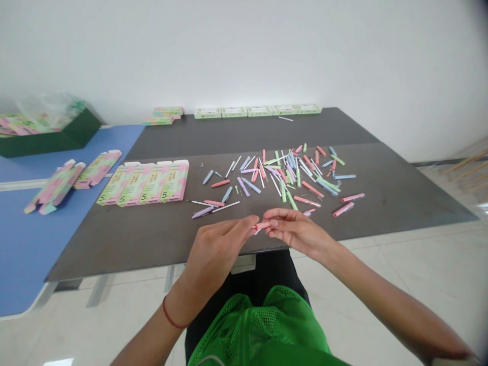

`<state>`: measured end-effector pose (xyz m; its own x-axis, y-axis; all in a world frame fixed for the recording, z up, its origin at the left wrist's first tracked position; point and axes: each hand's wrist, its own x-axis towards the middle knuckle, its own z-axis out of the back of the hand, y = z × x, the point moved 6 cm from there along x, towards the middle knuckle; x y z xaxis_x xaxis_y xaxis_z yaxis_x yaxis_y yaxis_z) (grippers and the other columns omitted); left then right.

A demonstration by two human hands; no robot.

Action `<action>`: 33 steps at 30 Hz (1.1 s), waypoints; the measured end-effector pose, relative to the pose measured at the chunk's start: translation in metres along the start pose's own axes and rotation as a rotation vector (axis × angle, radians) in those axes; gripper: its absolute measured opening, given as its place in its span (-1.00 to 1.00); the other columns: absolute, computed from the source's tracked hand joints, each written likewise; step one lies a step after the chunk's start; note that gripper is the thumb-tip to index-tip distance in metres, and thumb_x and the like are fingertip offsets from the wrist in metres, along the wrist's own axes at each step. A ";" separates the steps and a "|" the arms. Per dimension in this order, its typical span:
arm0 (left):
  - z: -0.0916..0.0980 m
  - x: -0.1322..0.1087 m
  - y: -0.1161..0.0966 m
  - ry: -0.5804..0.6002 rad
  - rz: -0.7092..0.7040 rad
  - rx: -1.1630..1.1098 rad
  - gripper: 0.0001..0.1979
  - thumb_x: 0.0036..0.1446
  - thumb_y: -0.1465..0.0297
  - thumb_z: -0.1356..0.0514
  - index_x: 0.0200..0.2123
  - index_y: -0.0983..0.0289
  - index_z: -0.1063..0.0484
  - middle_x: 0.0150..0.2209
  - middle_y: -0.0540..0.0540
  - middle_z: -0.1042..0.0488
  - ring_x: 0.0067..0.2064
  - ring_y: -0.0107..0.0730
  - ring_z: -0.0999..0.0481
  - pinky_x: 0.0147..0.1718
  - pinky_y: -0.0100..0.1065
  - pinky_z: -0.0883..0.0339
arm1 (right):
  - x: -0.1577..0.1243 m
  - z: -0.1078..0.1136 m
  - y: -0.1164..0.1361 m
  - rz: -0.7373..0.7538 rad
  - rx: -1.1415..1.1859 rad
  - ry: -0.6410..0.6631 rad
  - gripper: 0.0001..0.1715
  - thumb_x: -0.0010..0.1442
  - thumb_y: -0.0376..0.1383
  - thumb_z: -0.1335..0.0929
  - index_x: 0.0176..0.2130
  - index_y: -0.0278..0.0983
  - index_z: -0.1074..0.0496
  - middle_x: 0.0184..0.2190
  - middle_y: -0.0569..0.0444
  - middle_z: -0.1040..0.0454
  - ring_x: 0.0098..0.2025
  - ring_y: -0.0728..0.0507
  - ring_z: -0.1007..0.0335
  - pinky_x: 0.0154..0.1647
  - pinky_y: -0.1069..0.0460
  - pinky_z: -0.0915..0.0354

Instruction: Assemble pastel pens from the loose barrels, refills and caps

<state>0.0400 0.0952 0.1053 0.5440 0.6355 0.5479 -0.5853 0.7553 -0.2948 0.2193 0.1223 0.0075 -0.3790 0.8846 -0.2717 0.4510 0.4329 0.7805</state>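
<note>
Pink pen piece (262, 225), pinched between left hand (214, 259) and right hand (295, 232), both grasping it, over dark tabletop (114, 244)

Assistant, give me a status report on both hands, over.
Left-hand grip and right-hand grip both on a slim pink plastic pen part. Loose pastel plastic pen parts scattered on the dark grey tabletop just ahead.

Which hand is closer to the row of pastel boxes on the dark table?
Left. The left hand is below and to the right of the row of pastel boxes; the right hand lies farther right, beyond the pink pen part that both hands pinch.
</note>
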 end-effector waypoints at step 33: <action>0.021 -0.019 0.013 -0.134 0.113 -0.105 -0.69 0.38 0.38 -0.25 0.17 0.20 -0.48 -0.02 0.11 -0.68 -0.06 -0.30 -0.68 -0.03 -0.33 -0.52 | -0.004 -0.022 -0.011 -0.106 0.152 0.149 -0.72 0.07 -0.37 -0.60 -0.17 -0.29 -0.63 -0.32 0.06 -0.60 -0.27 -0.01 -0.54 -0.22 0.14 -0.42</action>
<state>0.0093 0.0895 0.1076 0.3898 0.6953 0.6038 -0.5682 0.6976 -0.4365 0.1982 0.1100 0.0119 -0.5408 0.8024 -0.2524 0.5147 0.5530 0.6552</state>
